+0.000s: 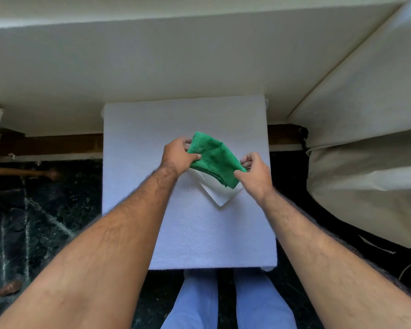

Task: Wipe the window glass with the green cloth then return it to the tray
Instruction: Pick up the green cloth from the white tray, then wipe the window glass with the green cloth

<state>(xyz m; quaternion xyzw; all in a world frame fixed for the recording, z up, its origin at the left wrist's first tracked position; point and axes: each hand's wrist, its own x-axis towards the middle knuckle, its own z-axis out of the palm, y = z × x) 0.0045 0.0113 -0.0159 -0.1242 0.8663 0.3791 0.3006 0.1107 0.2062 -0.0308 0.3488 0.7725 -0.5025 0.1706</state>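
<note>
A folded green cloth (212, 159) is held over a small white tray (220, 195) that rests on a white foam board (188, 222). My left hand (177, 156) pinches the cloth's upper left end. My right hand (254, 173) grips its lower right end. The cloth covers most of the tray; only the tray's lower corner shows. I cannot tell whether the cloth touches the tray. No window glass is in view.
A white wall or ledge (152, 67) fills the top. A cream curtain or cover (365, 162) hangs at the right. Dark marble floor (45, 210) lies on both sides of the board. My legs in blue trousers (223, 305) are below the board.
</note>
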